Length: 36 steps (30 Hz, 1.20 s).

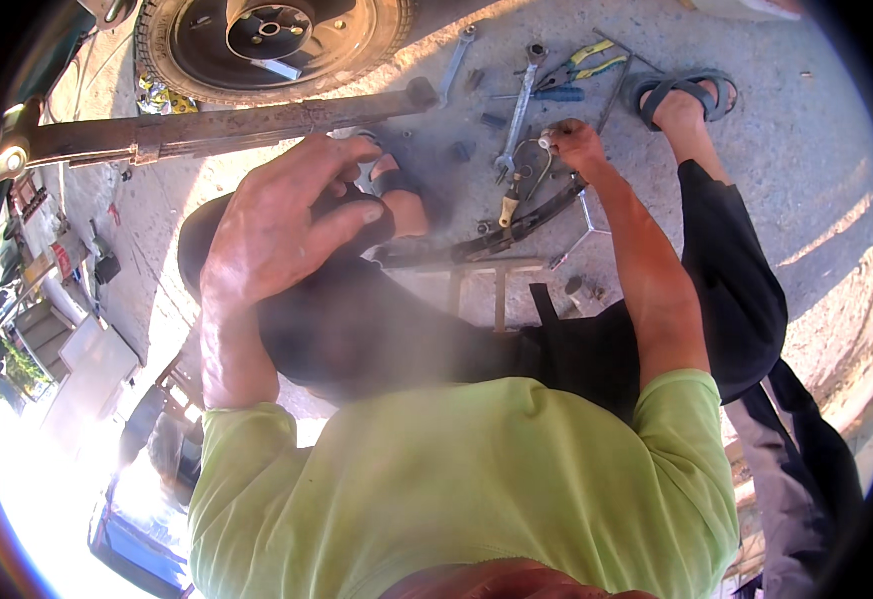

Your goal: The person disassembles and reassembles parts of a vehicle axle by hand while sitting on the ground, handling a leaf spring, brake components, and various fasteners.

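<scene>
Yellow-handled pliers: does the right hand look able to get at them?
Probably yes: the yellow-handled pliers lie largely uncovered beyond the right hand, though its grip appears taken by a small white piece.

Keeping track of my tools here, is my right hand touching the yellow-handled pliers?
Apart. The head view shows floor between your right hand and the yellow-handled pliers, which lie beyond it.

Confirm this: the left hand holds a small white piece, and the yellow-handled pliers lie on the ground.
Wrong hand: the head view shows the small white piece in the right hand. The yellow-handled pliers do lie on the ground.
</scene>
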{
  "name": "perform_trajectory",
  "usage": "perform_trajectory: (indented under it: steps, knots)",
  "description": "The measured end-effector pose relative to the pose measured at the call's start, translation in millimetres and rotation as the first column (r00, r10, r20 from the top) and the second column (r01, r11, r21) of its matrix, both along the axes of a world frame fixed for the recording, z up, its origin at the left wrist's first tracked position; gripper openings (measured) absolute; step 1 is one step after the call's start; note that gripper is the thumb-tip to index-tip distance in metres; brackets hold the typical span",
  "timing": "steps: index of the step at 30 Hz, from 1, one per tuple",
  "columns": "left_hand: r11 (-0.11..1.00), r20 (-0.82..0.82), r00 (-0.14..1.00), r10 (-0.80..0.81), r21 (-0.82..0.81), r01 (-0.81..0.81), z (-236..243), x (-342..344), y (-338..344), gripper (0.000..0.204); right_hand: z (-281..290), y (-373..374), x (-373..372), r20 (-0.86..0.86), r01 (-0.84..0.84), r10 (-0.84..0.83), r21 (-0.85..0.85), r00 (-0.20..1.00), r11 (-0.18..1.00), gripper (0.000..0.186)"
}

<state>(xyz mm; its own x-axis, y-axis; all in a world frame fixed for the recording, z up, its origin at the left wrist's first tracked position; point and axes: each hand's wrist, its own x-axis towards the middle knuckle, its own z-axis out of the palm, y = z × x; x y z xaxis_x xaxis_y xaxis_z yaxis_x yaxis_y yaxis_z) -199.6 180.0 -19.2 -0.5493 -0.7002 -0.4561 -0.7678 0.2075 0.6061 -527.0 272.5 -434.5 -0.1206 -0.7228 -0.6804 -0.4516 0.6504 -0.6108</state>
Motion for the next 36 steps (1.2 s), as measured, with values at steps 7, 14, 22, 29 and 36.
perform_trajectory:
  steps: [7,14,22,29,36]
  knots:
    - [1.000,-0.013,1.000,-0.001,0.010,0.001,-0.4,1.7,1.7,0.046,64.5,-20.7,20.0,0.427,0.366,-0.453,0.274,0.782,0.889,0.023]
    - [0.998,-0.035,0.999,-0.040,-0.045,0.039,-9.9,10.6,9.1,0.042,118.1,-33.8,27.4,0.561,0.359,-0.477,0.314,0.676,0.879,0.027]
    - [1.000,-0.133,0.991,0.004,0.001,-0.004,-35.6,-7.4,47.9,0.045,310.2,-19.0,56.0,0.432,0.132,-0.176,0.128,0.885,0.983,0.022]
    - [0.995,-0.390,0.916,0.093,-0.006,-0.103,-58.4,-29.4,92.6,0.035,325.7,35.5,98.5,0.469,0.142,-0.126,0.000,0.874,0.990,0.033]
    - [0.949,-0.416,0.858,0.302,0.214,-0.231,-55.3,-13.5,62.3,0.033,324.6,15.3,98.4,0.722,0.167,-0.093,-0.031,0.686,0.985,0.031]
